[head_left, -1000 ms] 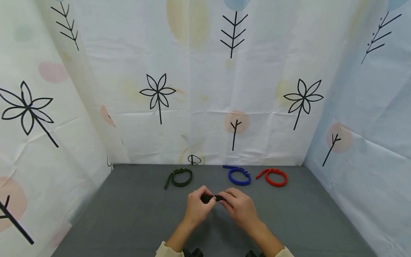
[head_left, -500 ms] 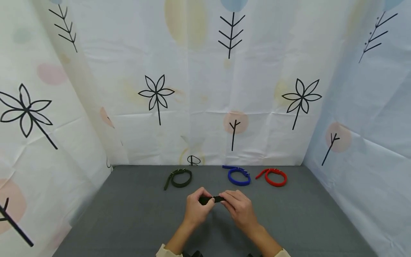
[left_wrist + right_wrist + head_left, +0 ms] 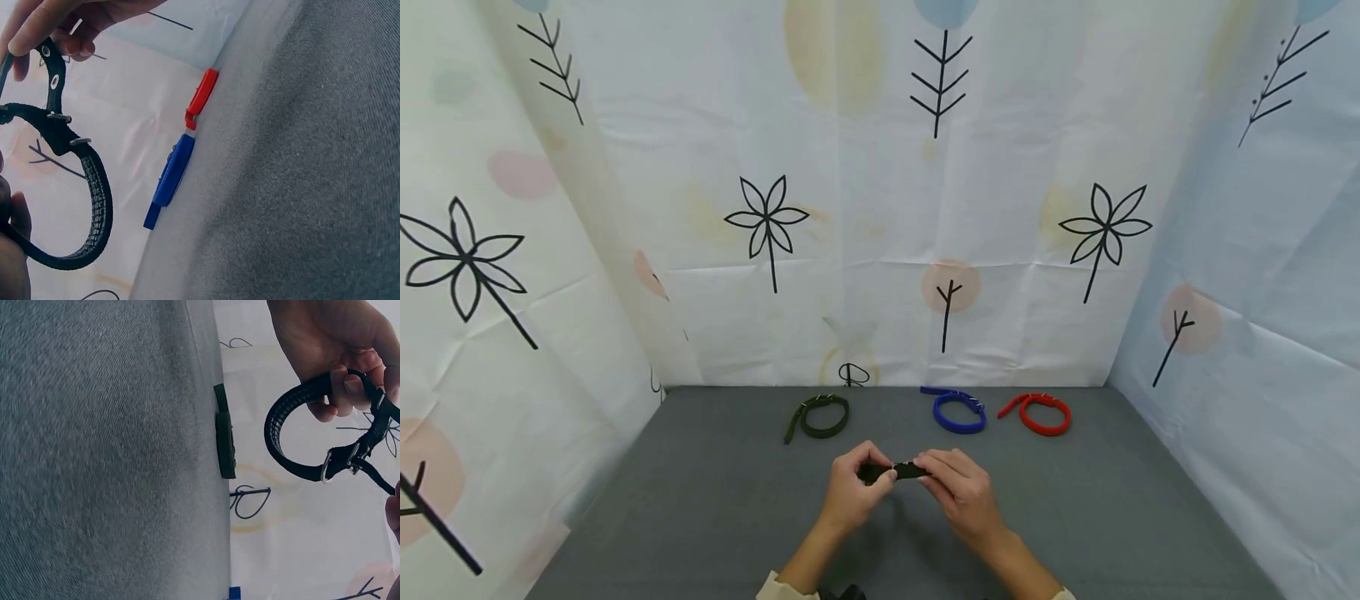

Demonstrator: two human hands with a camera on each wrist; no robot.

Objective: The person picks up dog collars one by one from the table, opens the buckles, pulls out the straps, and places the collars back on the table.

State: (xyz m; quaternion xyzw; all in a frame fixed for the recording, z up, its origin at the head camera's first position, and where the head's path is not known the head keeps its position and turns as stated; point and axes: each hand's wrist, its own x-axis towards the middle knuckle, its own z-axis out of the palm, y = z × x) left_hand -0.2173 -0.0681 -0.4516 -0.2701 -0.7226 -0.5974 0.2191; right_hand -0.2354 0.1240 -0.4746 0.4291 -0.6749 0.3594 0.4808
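A black buckled collar (image 3: 103, 200), which looks like a pet collar, is held above the grey table between both hands. My left hand (image 3: 852, 492) pinches its looped band near the buckle; in the right wrist view this hand (image 3: 337, 344) has fingers through and around the loop. My right hand (image 3: 964, 496) pinches the strap end, where metal eyelets show in the left wrist view. Metal buckle parts (image 3: 353, 456) sit at the join of loop and strap. Whether the strap runs fully through the buckle is hard to tell.
Along the table's (image 3: 737, 500) back lie a dark green collar (image 3: 824, 432) at left, a blue collar (image 3: 958, 427) right of centre and a red collar (image 3: 1047, 429) farther right, each coiled with a tail. Patterned white cloth walls (image 3: 880, 208) enclose the back and sides.
My left hand has shifted slightly left and down, and the gap between the hands has widened, so more of the black collar shows. The collars on the table stay in place.
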